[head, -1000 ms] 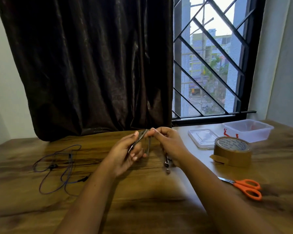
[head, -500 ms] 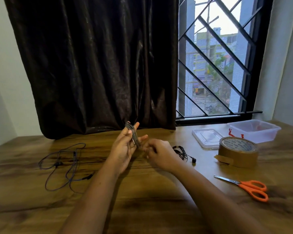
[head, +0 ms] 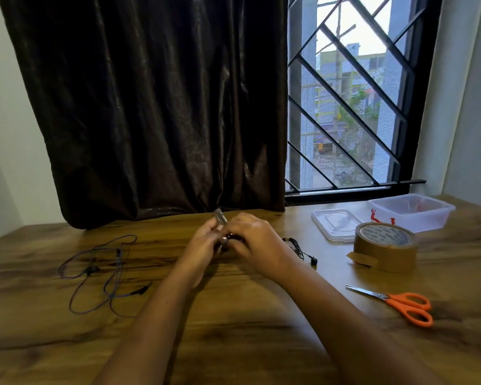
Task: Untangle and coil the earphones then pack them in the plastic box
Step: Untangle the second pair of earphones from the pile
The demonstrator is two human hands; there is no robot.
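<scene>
Fingers of the left hand (head: 203, 244) grip a coiled grey earphone cable (head: 220, 217) mid-frame. Those of the right hand (head: 257, 241) pinch it.

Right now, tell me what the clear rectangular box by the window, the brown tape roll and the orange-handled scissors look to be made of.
Clear rectangular box: thin translucent plastic, glossy; its walls are see-through.
Brown tape roll: likely plastic packing tape, slightly shiny, with a loose end lifted.
Orange-handled scissors: bright metal blades, probably steel; smooth, moulded-looking plastic handles.
</scene>
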